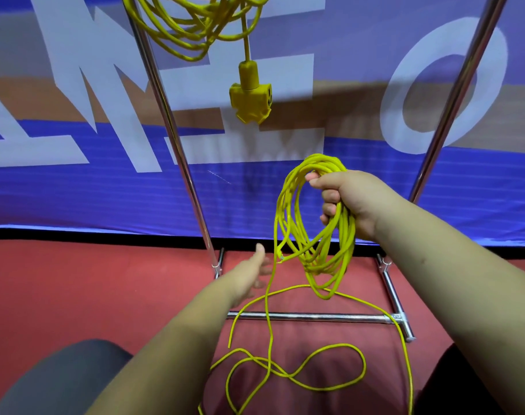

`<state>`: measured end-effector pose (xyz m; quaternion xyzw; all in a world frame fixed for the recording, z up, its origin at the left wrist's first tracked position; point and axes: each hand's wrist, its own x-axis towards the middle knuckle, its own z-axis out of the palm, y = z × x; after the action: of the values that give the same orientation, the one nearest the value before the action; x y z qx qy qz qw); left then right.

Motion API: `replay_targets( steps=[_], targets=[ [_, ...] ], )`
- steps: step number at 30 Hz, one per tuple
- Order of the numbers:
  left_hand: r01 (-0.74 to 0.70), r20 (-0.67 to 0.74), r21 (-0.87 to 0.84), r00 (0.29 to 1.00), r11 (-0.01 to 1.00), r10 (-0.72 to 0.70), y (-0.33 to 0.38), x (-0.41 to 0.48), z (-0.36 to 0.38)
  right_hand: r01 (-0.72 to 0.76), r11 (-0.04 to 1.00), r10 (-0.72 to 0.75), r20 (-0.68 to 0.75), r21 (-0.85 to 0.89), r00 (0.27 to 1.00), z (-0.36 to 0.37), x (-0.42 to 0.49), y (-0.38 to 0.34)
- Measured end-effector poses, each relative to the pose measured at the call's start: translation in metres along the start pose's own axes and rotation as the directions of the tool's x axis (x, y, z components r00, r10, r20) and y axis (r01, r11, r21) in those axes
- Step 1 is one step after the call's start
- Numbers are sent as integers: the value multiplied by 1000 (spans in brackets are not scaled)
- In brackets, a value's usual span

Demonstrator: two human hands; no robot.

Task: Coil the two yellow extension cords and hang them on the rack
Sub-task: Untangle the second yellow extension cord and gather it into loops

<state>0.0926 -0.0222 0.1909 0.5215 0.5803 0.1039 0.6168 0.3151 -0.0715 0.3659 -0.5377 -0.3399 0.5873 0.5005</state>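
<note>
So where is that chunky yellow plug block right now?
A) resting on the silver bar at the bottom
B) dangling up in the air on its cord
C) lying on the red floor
B: the plug block hangs free on its cord below the hanging coil, in front of the blue banner and well above the floor.
</note>
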Motion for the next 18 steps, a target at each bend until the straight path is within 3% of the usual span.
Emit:
replay_targets(
  steps=[5,9,11,14,16,18],
  targets=[
    [-71,59,467,997,882,49,-18,6,42,-6,995,11,-45,95,999,-13,7,-6],
    [-25,104,759,991,650,-82,-40,15,59,40,988,-30,-70,152,997,-20,9,-8],
    [-8,114,845,980,534,-166,-44,16,62,64,983,-48,-95,171,994,-23,11,-8],
    [10,102,885,971,465,-216,-42,16,63,94,975,-66,-142,203,988,-27,12,-9],
    [65,42,878,976,473,-213,-36,14,59,116,965,-74,-184,234,980,-29,14,-10],
    [191,-33,762,966,619,-258,-32,13,50,140,952,-80,-220,274,972,-30,15,-12]
  ],
)
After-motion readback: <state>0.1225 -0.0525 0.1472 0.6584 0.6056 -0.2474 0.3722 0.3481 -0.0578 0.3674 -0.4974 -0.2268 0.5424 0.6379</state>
